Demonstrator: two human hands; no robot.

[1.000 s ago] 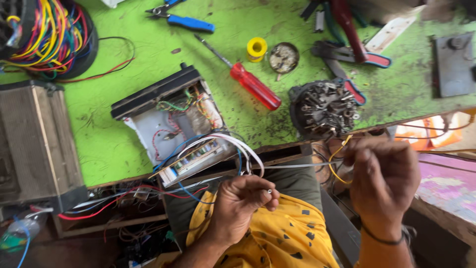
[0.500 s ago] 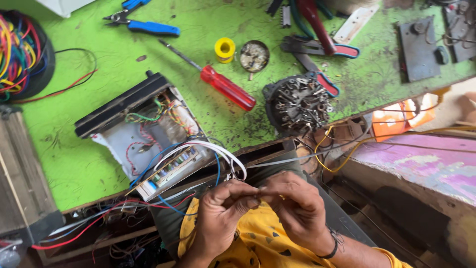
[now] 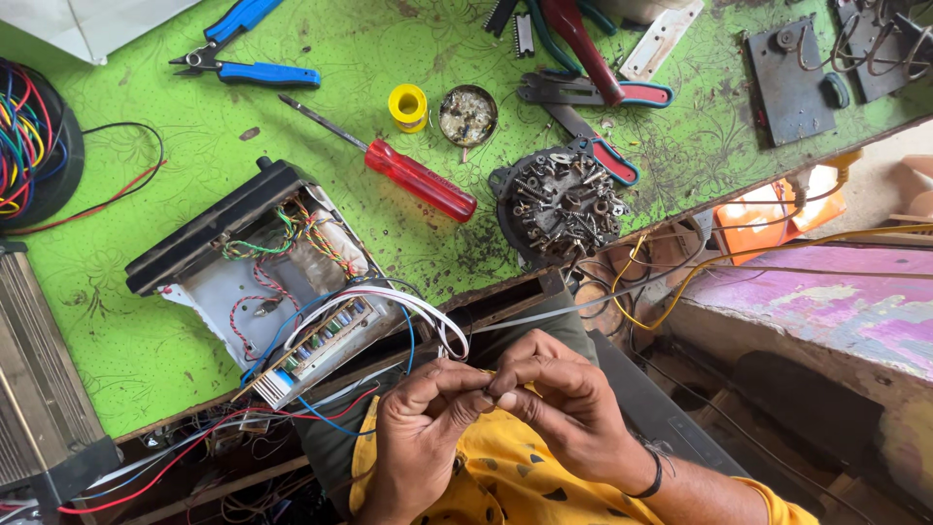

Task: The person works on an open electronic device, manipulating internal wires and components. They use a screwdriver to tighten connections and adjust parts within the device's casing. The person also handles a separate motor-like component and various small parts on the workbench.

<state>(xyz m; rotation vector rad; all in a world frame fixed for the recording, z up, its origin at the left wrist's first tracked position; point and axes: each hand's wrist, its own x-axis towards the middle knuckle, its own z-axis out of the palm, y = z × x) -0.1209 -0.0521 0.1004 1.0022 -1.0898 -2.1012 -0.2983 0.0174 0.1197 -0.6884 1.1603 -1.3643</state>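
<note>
Both hands now meet in front of the yellow shirt (image 3: 505,476), where a second ago they were apart, the right one raised off to the side. The left hand (image 3: 423,428) and the right hand (image 3: 569,413) pinch their fingertips together on the end of a thin wire (image 3: 489,394), so the work has moved from reaching to fine handling of that wire end, held close to the body below the bench edge. What exactly the fingers do to it is too small to tell.

Just above the left hand, a white ribbon of wires (image 3: 428,306) loops out of the opened electronic box (image 3: 262,282), which holds a circuit board, twisted coloured wires and a row of small parts. Further up from the hands lies a red-handled screwdriver (image 3: 418,180). Beyond it a small round tin (image 3: 467,115) holds a grimy paste, beside a yellow spool (image 3: 408,105). Above the right hand, a dark round tray (image 3: 559,204) is heaped with screws and metal bits. Far to the left, a black tub (image 3: 34,146) is stuffed with coloured wires. Blue pliers (image 3: 248,70) lie on the green bench (image 3: 146,350).
</note>
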